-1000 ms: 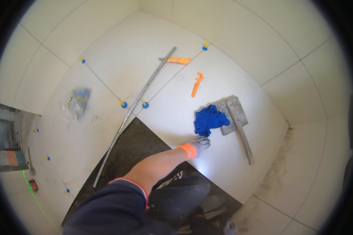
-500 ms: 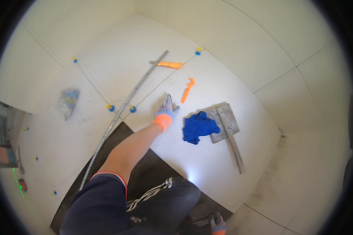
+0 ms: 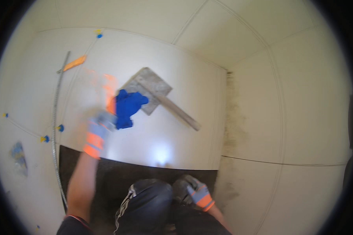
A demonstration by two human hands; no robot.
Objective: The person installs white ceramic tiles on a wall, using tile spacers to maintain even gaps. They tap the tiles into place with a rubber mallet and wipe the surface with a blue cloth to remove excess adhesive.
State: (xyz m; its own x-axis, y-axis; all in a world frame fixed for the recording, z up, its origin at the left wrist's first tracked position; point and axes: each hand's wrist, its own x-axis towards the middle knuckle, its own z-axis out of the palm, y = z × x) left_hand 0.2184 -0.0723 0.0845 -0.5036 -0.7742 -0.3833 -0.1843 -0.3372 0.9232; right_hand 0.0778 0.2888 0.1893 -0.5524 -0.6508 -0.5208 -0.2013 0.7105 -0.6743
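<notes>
My left hand, in a grey and orange work glove, is closed around an orange hook-ended wrench. Motion smears both, and the wrench head points away from me. Right beside them lies a crumpled blue cloth. It partly covers a square grey plate with a long wooden handle. My gloved right hand lies by my right knee, its thumb apart from its dark fingers; I make out nothing held in it.
A long ribbed metal bar lies along the left, with an orange-handled tool near its far end. Several blue and yellow clips stand in the tile joints, such as one clip. A plastic bag lies at left. Under me is a dark mat.
My left hand has taken hold of the orange wrench, which was lying on the tile. The view has turned, shifting the floor things leftward. My right hand shows more fully now.
</notes>
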